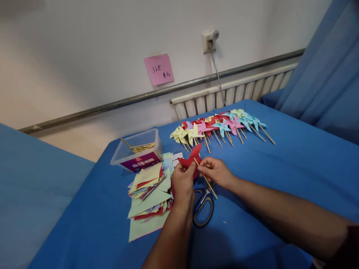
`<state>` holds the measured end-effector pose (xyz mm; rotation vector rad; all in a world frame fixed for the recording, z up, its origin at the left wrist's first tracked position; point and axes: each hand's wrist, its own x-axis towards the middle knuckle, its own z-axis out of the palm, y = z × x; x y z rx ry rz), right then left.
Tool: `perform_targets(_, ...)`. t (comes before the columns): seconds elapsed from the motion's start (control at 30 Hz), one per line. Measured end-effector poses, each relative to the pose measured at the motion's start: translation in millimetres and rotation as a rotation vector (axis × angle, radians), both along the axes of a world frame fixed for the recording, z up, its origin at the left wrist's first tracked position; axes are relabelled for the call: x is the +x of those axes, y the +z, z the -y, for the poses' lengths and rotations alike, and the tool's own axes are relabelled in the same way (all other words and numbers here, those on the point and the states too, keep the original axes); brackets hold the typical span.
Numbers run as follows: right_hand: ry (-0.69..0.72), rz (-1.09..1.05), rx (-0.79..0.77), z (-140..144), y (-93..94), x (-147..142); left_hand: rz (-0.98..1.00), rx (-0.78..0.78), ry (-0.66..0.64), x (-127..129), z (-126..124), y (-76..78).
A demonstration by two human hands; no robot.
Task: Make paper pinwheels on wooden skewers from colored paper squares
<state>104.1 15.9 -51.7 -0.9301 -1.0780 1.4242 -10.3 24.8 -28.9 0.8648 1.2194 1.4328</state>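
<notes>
My left hand (183, 183) pinches a red paper pinwheel (191, 158) just above the blue table. My right hand (214, 171) grips the pinwheel's thin wooden stick (207, 181), which slants down to the right from the red paper. Directly under both hands lie grey-handled scissors (203, 205), their blades hidden by my hands. A messy stack of coloured paper squares (150, 192) sits just left of my left hand.
A row of finished pinwheels (221, 127) in yellow, red, pink and cyan lies further back. A clear plastic box (138, 151) holds wooden sticks. Behind the table stand a radiator (232, 93), a wall socket with cable (209, 40) and a pink note (159, 69).
</notes>
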Motion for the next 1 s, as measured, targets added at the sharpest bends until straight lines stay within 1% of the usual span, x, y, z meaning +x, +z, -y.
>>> perform_targets(0.23, 0.006, -0.005, -0.007, 1.0, 1.5, -0.4, 0.004, -0.003, 0.002, 0.0, -0.5, -0.6)
perform_targets(0.5, -0.003, -0.046, -0.054, 3.8, 7.1, -1.4, 0.007, 0.0, 0.004, -0.3, -2.0, -2.0)
perform_targets(0.73, 0.0, -0.022, -0.011, 6.8, 9.2, -0.9, 0.005, 0.021, 0.009, -1.9, -1.3, -1.5)
perform_targets(1.0, 0.023, -0.027, -0.023, 7.7, 8.2, -1.4, 0.002, 0.038, 0.027, -0.8, -1.3, 0.3)
